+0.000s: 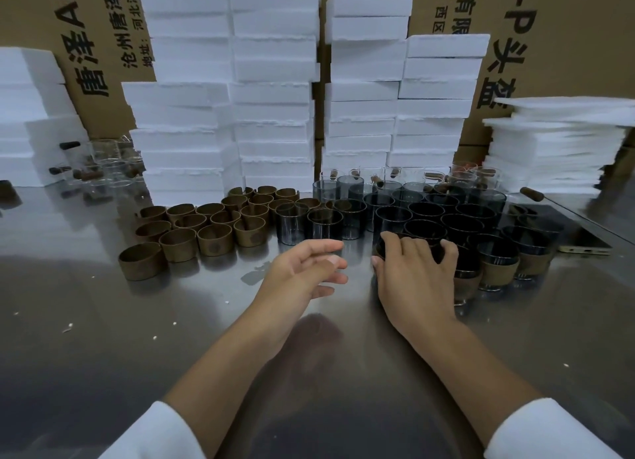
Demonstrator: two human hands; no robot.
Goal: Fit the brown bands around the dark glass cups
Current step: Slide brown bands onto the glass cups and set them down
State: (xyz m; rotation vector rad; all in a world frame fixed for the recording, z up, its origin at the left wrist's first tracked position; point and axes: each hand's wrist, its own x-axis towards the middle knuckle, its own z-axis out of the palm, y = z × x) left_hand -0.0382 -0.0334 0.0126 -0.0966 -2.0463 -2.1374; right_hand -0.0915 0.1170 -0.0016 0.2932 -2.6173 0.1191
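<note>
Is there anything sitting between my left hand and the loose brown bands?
Nothing visible. Only bare table lies between the left hand and the nearest brown bands. The dark cups stand farther back, off that line.

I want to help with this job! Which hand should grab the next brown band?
Probably the left hand: it is open and empty, and the brown bands stand on its side. The right hand is busy, fingers curled over a dark glass cup.
</note>
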